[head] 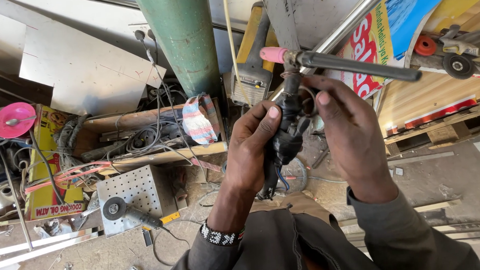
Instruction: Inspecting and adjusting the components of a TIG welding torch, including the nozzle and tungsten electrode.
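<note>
I hold a welding torch (pixel 288 103) upright in front of me. It has a black taped handle, a pink ceramic nozzle (pixel 274 54) at the left of its head and a long dark back cap (pixel 361 65) pointing right. My left hand (pixel 248 148) grips the handle from the left, thumb up against it. My right hand (pixel 347 130) closes on the handle from the right, just below the head, fingers at the thin wire loops there. A beaded bracelet (pixel 222 236) circles my left wrist. Blue and dark leads hang from the handle's base.
A green gas cylinder (pixel 184 37) stands behind. An angle grinder (pixel 129 213) lies on a perforated metal plate (pixel 137 191) at left, near tangled cables (pixel 143 136), a striped glove (pixel 199 120) and a pink disc (pixel 14 119). A wooden pallet (pixel 439 126) and another grinder (pixel 455 52) sit at right.
</note>
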